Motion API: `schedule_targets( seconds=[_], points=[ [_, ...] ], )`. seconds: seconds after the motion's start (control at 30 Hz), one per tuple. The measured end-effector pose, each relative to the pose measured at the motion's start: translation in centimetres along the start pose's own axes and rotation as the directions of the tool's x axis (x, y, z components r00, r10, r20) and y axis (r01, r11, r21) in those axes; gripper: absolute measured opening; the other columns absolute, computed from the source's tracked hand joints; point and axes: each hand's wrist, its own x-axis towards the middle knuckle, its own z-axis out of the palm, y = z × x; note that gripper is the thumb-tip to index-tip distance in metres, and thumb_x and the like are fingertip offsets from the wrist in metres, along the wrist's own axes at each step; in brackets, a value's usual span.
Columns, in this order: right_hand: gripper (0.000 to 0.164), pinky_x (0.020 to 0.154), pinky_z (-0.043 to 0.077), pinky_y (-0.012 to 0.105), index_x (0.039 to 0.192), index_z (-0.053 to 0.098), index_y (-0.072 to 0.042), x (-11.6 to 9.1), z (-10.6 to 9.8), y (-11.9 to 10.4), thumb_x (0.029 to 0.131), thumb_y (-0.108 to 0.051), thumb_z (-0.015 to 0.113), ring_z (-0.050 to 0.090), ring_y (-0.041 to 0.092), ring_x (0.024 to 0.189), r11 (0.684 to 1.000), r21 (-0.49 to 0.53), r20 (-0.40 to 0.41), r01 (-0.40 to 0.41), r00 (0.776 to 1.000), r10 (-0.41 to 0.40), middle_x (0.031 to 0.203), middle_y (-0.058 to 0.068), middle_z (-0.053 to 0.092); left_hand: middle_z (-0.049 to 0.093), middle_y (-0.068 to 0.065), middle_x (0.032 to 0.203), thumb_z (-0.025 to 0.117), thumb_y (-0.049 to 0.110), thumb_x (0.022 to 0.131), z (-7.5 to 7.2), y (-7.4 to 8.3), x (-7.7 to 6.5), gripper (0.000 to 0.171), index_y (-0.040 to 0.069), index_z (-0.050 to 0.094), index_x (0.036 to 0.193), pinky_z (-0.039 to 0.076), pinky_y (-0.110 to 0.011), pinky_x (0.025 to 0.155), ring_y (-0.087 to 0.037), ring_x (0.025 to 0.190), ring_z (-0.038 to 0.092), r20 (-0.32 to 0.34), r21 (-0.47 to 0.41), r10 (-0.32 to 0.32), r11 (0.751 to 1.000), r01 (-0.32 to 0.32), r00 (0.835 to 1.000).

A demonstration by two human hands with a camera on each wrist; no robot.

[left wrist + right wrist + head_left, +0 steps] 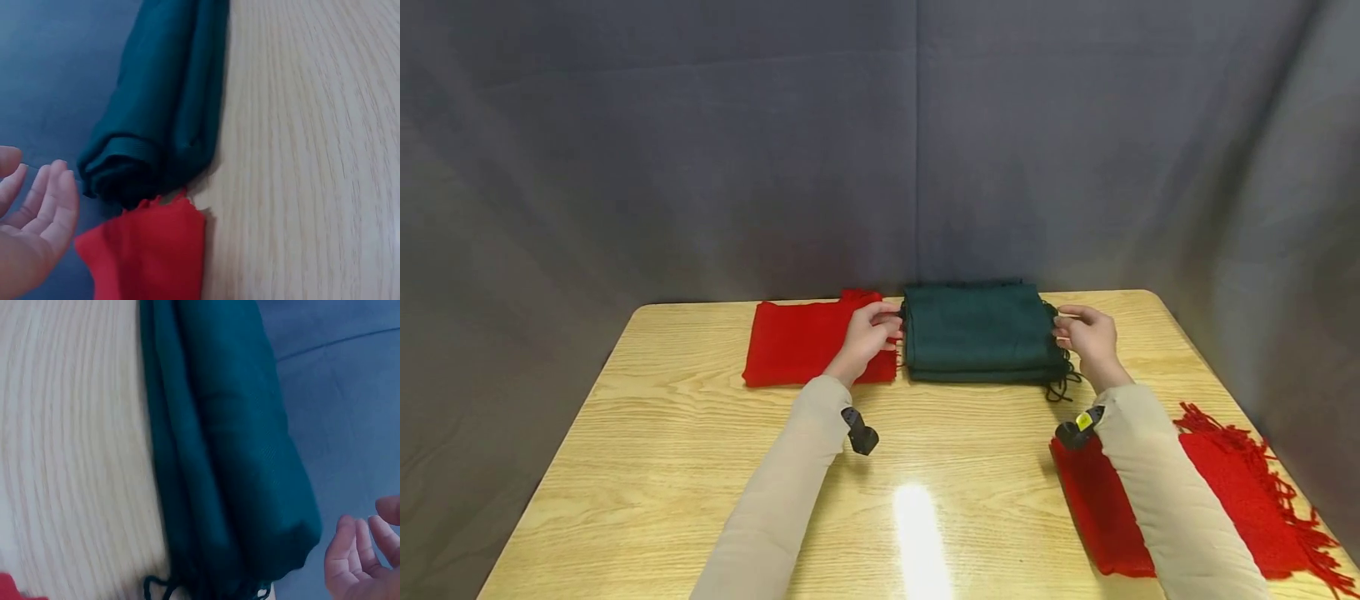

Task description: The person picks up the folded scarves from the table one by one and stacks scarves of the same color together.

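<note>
A folded red cloth [790, 343] is lying at the far edge of the table [677, 442], and at its right end the left hand [867, 332] is hovering, loosely open and holding nothing. Between the hands the folded green cloth [981, 333] is lying, with the right hand [1086, 335] hovering beside its fringed right end, fingers loosely bent and gripping nothing. A yellow patch [1083, 421] is showing at the right wrist, whose sleeve [1172, 492] is partly hiding a second red cloth [1236, 475].

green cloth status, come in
Left hand and right hand near opposite ends, neither gripping. Green cloth folded on table. Red cloth beside its left end.
</note>
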Motion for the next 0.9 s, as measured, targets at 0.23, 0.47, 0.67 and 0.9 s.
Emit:
schedule_targets(
  seconds=[0.23,0.47,0.67,0.9],
  points=[
    [0.009,0.056,0.05,0.018,0.094,0.056,-0.01,-1.2,0.2,-1.2,0.091,-0.005,0.05,0.06,0.006,0.06,0.991,0.124,0.04,0.044,0.998,-0.05,0.074,-0.003,0.058,0.063,-0.016,0.092,0.054,-0.001,0.088,-0.1,0.9,-0.7,0.021,-0.002,0.059,0.108,0.047,-0.022,0.053,-0.035,0.075,0.061,-0.042,-0.025,0.076,0.997,-0.077,0.996],
    [0.004,0.055,0.05,0.019,0.091,0.056,-0.008,-2.3,0.3,-2.3,0.091,-0.009,0.053,0.06,0.007,0.059,0.979,0.195,0.103,0.067,0.991,-0.088,0.072,-0.002,0.057,0.061,-0.02,0.087,0.055,0.001,0.087,-0.2,1.5,-1.8,0.02,0.0,0.059,0.107,0.043,-0.024,0.051,-0.038,0.068,0.054,0.015,0.044,0.109,0.993,-0.109,0.994],
    [0.004,0.054,0.05,0.019,0.09,0.057,-0.006,-3.5,0.7,-2.7,0.09,-0.01,0.055,0.061,0.008,0.058,0.972,0.215,0.123,0.099,0.984,-0.128,0.071,-0.002,0.059,0.058,-0.016,0.081,0.055,0.007,0.09,-0.3,1.9,-3.0,0.018,-0.002,0.059,0.105,0.041,-0.023,0.049,-0.037,0.064,0.051,0.081,0.107,0.139,0.983,-0.147,0.987],
    [0.003,0.056,0.05,0.019,0.089,0.059,-0.009,-4.6,1.1,-2.7,0.09,-0.01,0.056,0.061,0.009,0.059,0.973,0.177,0.148,0.149,0.973,-0.176,0.071,-0.002,0.06,0.06,-0.012,0.081,0.055,0.006,0.09,-0.8,2.0,-4.0,0.021,-0.006,0.057,0.106,0.041,-0.024,0.049,-0.02,0.057,0.051,0.138,0.081,0.181,0.978,-0.193,0.974]
  ],
)
